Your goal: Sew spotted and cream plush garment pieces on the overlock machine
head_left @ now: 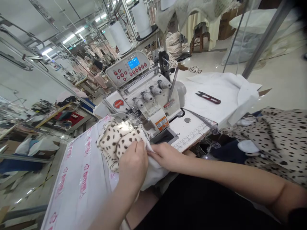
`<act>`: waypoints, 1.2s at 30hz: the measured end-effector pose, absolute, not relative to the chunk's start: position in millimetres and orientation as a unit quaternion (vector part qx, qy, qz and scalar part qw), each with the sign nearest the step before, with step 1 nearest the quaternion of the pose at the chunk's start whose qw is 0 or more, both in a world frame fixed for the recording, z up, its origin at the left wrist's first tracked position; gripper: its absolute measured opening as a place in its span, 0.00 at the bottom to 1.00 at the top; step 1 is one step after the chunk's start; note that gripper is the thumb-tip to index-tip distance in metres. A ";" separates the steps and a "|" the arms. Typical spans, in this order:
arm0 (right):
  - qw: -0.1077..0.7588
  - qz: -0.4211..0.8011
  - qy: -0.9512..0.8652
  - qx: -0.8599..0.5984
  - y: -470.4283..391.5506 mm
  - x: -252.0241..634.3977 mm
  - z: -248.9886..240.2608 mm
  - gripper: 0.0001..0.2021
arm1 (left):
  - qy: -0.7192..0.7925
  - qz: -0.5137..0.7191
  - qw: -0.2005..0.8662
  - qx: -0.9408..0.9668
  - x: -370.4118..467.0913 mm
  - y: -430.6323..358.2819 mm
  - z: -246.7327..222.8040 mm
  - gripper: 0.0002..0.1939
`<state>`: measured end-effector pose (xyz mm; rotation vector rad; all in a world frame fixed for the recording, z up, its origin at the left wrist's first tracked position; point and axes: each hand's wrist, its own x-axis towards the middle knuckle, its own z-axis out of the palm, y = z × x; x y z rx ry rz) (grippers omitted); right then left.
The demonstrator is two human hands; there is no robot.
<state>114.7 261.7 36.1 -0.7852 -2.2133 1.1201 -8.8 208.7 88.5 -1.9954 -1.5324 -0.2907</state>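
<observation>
A cream fabric piece with dark spots and a white underside lies bunched at the front of an overlock sewing machine. Its far edge reaches the lit needle area. My left hand is closed on the spotted fabric, knuckles up. Close beside it on the right, my right hand pinches the white edge of the same fabric between thumb and fingers. The white part hangs over the table's front edge, below both hands. The fingertips are partly hidden in the folds.
Dark red thread snips lie on white cloth right of the machine. Spotted fabric is heaped at the far right. Thread cones stand above the machine's control panel. Printed plastic covers the table at left.
</observation>
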 end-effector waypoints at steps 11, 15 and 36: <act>0.255 0.380 -0.833 -0.312 271.3 102.3 45.6 0.16 | -0.638 -0.093 0.188 -0.741 -18.5 221.5 106.4 0.05; 0.261 0.391 -0.827 -0.309 268.6 102.8 47.0 0.16 | -0.634 -0.171 0.166 -0.736 -17.6 215.8 103.6 0.07; 0.303 0.400 -0.809 -0.306 271.2 103.1 31.5 0.16 | -0.641 -0.209 0.165 -0.720 -21.6 224.0 90.1 0.12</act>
